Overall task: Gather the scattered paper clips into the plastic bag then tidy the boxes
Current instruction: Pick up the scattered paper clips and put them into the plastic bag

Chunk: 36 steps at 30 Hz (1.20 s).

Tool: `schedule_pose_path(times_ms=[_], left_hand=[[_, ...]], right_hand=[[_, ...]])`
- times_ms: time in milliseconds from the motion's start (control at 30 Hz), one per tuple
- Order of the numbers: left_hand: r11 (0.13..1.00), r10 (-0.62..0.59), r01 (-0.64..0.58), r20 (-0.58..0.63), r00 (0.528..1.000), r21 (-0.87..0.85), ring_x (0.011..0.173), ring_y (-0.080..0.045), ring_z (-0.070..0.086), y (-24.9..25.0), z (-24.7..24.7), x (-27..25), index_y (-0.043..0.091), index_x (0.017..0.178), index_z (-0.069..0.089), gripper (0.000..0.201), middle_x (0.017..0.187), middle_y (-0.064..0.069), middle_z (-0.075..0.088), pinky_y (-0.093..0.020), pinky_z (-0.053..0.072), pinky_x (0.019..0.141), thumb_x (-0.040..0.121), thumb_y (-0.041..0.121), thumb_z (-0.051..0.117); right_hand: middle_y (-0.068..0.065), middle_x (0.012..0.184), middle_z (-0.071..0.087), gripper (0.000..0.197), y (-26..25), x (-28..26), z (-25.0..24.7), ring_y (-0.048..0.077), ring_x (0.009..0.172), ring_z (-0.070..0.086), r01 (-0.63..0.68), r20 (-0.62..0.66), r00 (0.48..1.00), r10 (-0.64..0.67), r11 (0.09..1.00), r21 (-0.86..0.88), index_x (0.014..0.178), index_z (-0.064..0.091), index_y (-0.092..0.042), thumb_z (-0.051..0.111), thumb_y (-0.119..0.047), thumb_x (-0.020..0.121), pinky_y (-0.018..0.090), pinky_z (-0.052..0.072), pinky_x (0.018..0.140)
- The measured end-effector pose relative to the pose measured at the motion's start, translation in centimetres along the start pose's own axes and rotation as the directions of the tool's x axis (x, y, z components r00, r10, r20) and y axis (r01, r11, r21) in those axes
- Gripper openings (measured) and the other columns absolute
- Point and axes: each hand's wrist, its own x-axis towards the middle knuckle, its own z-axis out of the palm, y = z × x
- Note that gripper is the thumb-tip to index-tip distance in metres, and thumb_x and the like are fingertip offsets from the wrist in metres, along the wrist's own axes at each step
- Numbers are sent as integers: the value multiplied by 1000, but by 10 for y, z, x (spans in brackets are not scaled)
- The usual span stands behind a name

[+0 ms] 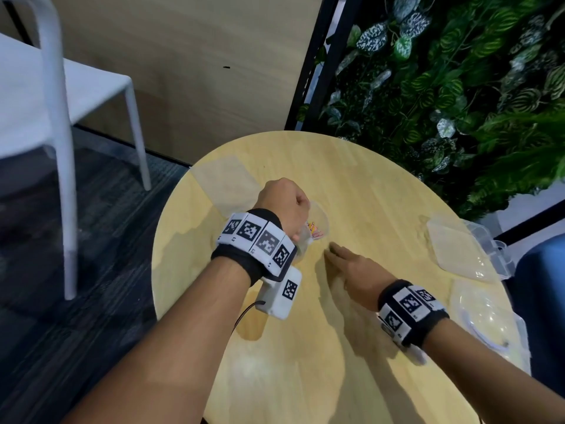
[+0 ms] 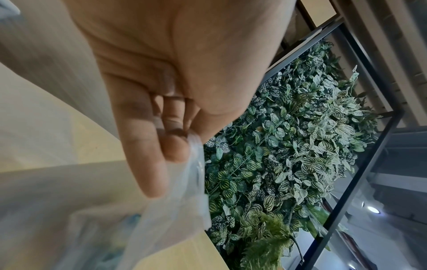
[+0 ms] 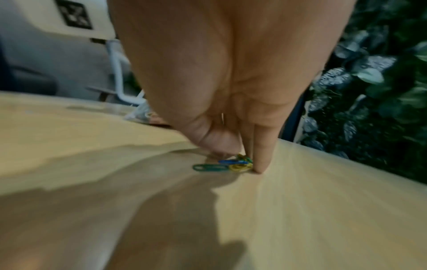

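A small heap of green, blue and yellow paper clips [image 3: 221, 166] lies on the round wooden table [image 1: 367, 185]. My right hand [image 3: 238, 160] is down on them, thumb and fingertips closing round the heap. In the head view my right hand [image 1: 333, 250] hides the clips. Just left of it, my left hand [image 1: 301, 221] holds the clear plastic bag [image 1: 318, 228] by its rim, above the table. In the left wrist view my left hand [image 2: 182, 146] pinches the rim of the bag [image 2: 196, 182]. Coloured clips show blurred inside it.
Two clear plastic boxes [image 1: 458, 249] [image 1: 489, 316] sit at the table's right edge, and a clear lid or box [image 1: 226, 179] lies at its far left. A white chair [image 1: 61, 117] stands on the left, a wall of leaves [image 1: 458, 87] behind the table.
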Motion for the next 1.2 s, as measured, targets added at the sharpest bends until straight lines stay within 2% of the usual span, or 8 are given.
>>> schedule_pose_path(times_ms=[133,233,333,467,700,833,967,1200], left_hand=[[1000,-2,2,7,1000,10,58,-38,72,0,-1,1,-1,82,75,27,66,-6,67,-49,61,54,96,10,54],[1000,5,-5,7,1000,31,59,-37,72,0,-1,0,2,84,75,26,66,-6,67,-47,62,56,96,11,55],[999,18,-18,5,1000,44,59,-37,72,1,-1,-2,3,84,76,26,72,-13,72,-46,62,58,96,10,53],[997,38,-38,-4,999,67,60,-37,72,1,-2,-4,0,86,75,27,75,-18,73,-44,63,61,94,8,50],[995,36,-37,15,999,89,59,-35,72,2,1,-5,5,85,76,28,67,-6,68,-42,63,62,95,7,49],[994,33,-35,16,999,101,61,-34,73,3,1,-4,6,87,76,28,64,-1,63,-41,63,63,96,9,50],[995,28,-30,19,999,93,66,-36,73,4,3,-3,5,87,76,27,71,-8,69,-43,63,64,94,7,50],[997,18,-18,-9,1000,70,57,-33,72,2,1,-6,8,87,76,23,75,-8,70,-45,63,58,97,13,55]], right_hand=[[11,154,30,62,12,-23,12,20,127,51,151,-51,986,-161,977,-153,143,38,0,49,2,82,23,39,105],[15,110,69,48,13,-24,31,20,79,72,142,-146,970,-195,939,-313,101,73,-2,76,2,53,24,59,69],[7,85,72,35,4,-23,42,19,60,67,108,-185,965,-183,929,-353,83,75,-6,82,0,49,24,57,53],[-1,66,65,18,-5,-16,35,19,55,63,6,-247,967,-70,968,-251,70,71,-14,80,-5,57,25,53,51],[8,85,71,16,9,16,-7,28,81,65,-266,-234,928,291,955,134,87,73,-14,59,-18,79,26,46,65],[8,71,72,3,29,13,-43,9,54,63,-187,-252,802,542,628,755,73,74,-9,73,-8,75,13,47,50],[19,78,68,4,1,2,-78,15,58,68,178,-248,853,460,189,966,77,68,3,71,5,78,23,58,62],[-5,89,75,19,-31,6,-78,2,81,71,88,-348,905,246,691,718,94,78,-17,73,-8,78,16,55,79]])
